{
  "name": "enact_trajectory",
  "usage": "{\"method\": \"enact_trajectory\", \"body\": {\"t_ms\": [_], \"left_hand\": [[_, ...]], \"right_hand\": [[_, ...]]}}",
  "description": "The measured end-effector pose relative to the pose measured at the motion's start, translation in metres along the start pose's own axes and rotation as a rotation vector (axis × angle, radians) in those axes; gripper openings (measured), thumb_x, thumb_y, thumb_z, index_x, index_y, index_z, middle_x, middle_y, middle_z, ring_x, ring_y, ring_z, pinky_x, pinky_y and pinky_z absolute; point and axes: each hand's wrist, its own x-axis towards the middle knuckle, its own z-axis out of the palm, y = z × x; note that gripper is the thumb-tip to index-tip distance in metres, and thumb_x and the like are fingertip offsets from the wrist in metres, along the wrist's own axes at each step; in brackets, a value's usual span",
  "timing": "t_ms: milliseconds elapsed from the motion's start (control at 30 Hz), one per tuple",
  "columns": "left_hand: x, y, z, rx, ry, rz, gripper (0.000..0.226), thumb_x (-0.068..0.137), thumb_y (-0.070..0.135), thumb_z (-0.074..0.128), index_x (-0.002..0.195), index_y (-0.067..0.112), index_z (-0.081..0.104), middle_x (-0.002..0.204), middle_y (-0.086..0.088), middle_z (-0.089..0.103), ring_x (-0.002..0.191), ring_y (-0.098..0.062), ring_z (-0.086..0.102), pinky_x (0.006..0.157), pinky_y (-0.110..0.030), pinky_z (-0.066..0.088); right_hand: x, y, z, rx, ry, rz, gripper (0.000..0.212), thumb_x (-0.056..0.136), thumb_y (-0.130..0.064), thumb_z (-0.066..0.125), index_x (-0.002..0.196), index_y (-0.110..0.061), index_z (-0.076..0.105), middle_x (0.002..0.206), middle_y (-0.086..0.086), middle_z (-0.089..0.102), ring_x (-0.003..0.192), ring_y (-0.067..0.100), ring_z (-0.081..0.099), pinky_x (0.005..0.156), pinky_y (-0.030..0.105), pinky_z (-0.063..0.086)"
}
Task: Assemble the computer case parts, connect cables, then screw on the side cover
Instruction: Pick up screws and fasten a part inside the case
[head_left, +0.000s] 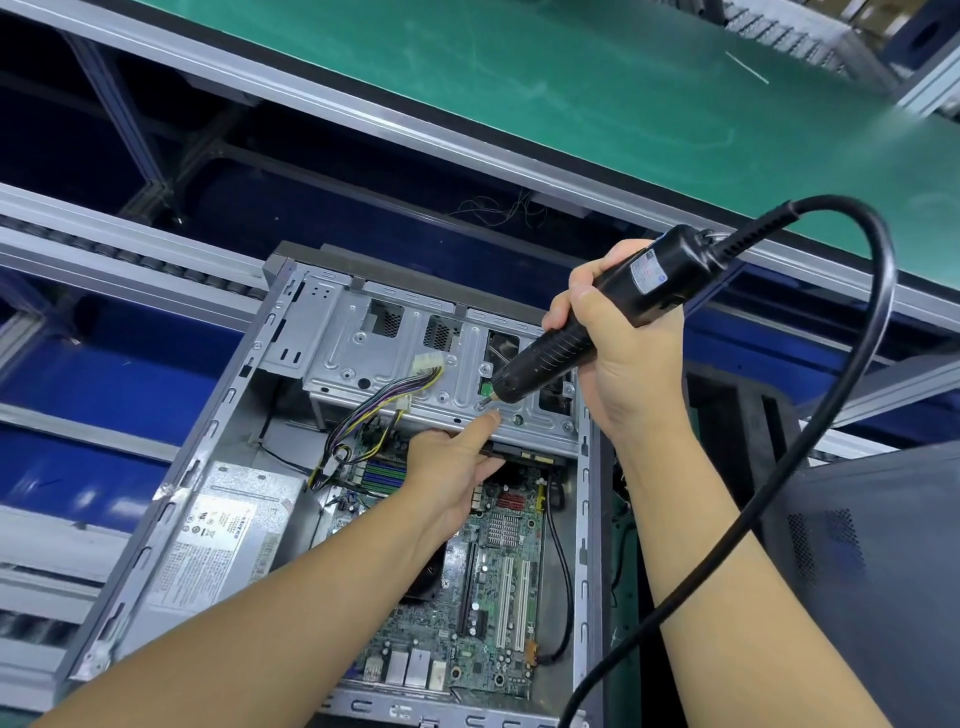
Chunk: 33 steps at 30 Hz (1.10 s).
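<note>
Both forearms are reaching into the open computer case (587, 519); right hand (628, 358) is wrapping its fingers round the screwdriver (582, 338), bit tilting onto the drive cage (363, 358), left hand (447, 473) stretching its index straight alongside, so a slipping bit is risking that fingertip or the motherboard (498, 551) below

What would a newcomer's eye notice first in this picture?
First, the black screwdriver, gripped in the right hand, tip on the metal drive cage at centre. Just below it the left hand stretches a finger to the same spot, over the green motherboard in the open case.
</note>
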Motion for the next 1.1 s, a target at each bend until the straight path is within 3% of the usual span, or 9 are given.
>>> {"method": "enact_trajectory", "body": {"t_ms": [133,333,633,833,1000,1100], "left_hand": [[0.0,0.0,0.0,-0.002,0.018,-0.006,0.046,0.079,0.018,0.082,0.108,-0.008,0.055,0.109,-0.018,0.055,0.093,-0.023,0.059,0.072,-0.029,0.06],[0.0,-0.001,-0.001,-0.009,0.002,-0.005,0.051,0.081,0.018,0.08,0.115,-0.013,0.058,0.124,-0.03,0.06,0.095,-0.027,0.061,0.078,-0.032,0.058],[-0.001,0.0,0.0,-0.016,-0.01,-0.015,0.028,0.08,0.015,0.081,0.097,0.001,0.063,0.093,-0.01,0.067,0.083,-0.02,0.064,0.07,-0.029,0.059],[-0.001,-0.001,0.0,-0.02,-0.008,-0.021,0.032,0.079,0.016,0.081,0.098,-0.002,0.063,0.094,-0.014,0.067,0.083,-0.022,0.063,0.068,-0.028,0.059],[-0.001,-0.001,0.0,-0.024,-0.004,-0.02,0.033,0.078,0.017,0.082,0.099,0.0,0.063,0.096,-0.013,0.068,0.083,-0.021,0.065,0.066,-0.026,0.058],[-0.001,-0.001,0.0,-0.019,-0.01,-0.025,0.032,0.079,0.018,0.082,0.099,0.0,0.063,0.097,-0.014,0.07,0.084,-0.021,0.066,0.067,-0.027,0.058]], "right_hand": [[0.001,-0.001,0.003,-0.074,-0.052,-0.022,0.036,0.084,-0.003,0.06,0.088,-0.039,0.06,0.078,-0.002,0.06,0.069,0.03,0.056,0.074,0.046,0.049],[0.003,-0.002,0.007,-0.143,-0.089,-0.032,0.04,0.087,0.005,0.057,0.086,-0.035,0.058,0.077,-0.001,0.059,0.07,0.032,0.055,0.075,0.046,0.05],[0.009,-0.009,0.025,-0.197,-0.196,-0.026,0.033,0.083,0.005,0.058,0.085,-0.028,0.055,0.077,0.011,0.056,0.069,0.029,0.054,0.071,0.044,0.05],[0.012,-0.009,0.03,-0.234,-0.255,-0.011,0.021,0.084,0.004,0.058,0.088,-0.015,0.05,0.075,0.014,0.056,0.069,0.028,0.054,0.073,0.036,0.051],[0.011,-0.007,0.027,-0.204,-0.192,-0.003,0.026,0.082,0.0,0.06,0.085,-0.026,0.054,0.069,0.001,0.061,0.067,0.027,0.057,0.074,0.037,0.053],[0.011,-0.006,0.025,-0.223,-0.204,-0.008,0.03,0.084,0.0,0.059,0.083,-0.03,0.056,0.07,0.002,0.061,0.068,0.027,0.058,0.074,0.035,0.053]]}}
